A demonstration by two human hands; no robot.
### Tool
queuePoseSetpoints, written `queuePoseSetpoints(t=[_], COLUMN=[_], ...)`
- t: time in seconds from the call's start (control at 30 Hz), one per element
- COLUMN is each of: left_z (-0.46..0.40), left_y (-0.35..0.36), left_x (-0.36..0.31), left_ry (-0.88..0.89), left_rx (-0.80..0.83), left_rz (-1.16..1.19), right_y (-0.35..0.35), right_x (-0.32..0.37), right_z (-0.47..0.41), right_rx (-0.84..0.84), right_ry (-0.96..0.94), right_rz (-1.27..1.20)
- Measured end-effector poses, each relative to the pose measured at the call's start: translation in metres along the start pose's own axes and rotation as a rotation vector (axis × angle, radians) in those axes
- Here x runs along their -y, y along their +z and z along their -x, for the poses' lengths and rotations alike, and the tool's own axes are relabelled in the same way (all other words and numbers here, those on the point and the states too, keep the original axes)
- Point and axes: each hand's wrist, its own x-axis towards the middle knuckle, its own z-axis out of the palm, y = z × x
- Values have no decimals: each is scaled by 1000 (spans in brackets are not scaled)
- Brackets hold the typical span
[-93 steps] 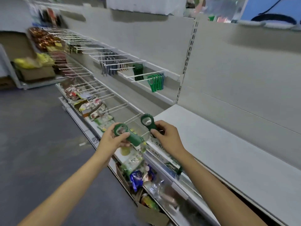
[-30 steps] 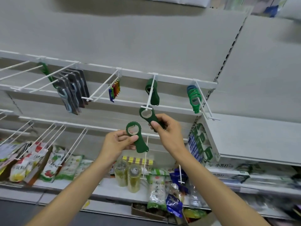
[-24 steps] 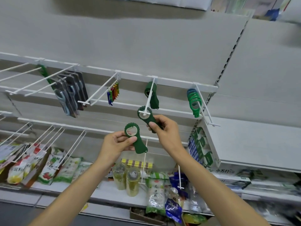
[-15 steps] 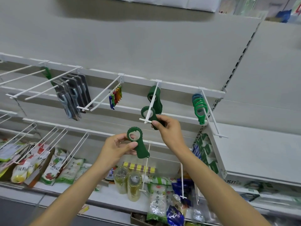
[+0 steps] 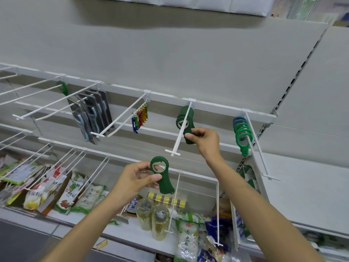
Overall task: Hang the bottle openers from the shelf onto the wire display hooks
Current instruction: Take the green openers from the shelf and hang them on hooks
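My right hand [image 5: 204, 141] pinches a dark green bottle opener [image 5: 188, 138] whose ring is threaded over a white wire hook [image 5: 178, 136], partway along it. More dark green openers [image 5: 186, 115] hang behind it at the hook's back end. My left hand [image 5: 135, 178] grips a second dark green bottle opener [image 5: 161, 174] below the hook's tip, ring upward and handle pointing down to the right.
Light green openers [image 5: 241, 133] hang on the wire hook to the right. Coloured keyring openers [image 5: 140, 118] and grey carded tools [image 5: 92, 114] hang to the left. A grey shelf [image 5: 306, 188] lies at the right. Snack bags [image 5: 81, 195] and bottles [image 5: 158, 222] fill the lower shelf.
My right hand slid its opener over the hook's tip and back along the wire toward the hanging ones. My left hand stayed below with its opener.
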Motion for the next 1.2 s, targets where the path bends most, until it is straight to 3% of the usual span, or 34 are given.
queuePoseSetpoints(t=[0.5,0.63,0.7,0.87,1.03,1.2], left_z=[8,10,12,16,23,28], left_y=[5,12,18,35,49,46], left_x=[-6,-12,-15,-18,-15,-26], left_ry=[12,30,37,100,124,240], left_rx=[-49,-78,-92,-80,-69,-149], left_rz=[24,55,70,101,99,-57], right_y=[-6,-19,-27,-34,-27,-29], right_x=[-3,-3,1,8,5,7], right_z=[4,34,56,117,140,144], right_rx=[-37,-118,-23,455,380,315], right_ry=[-12,-144,-209,-278,-279,-230], right_rz=[17,128,114,47,24,-27])
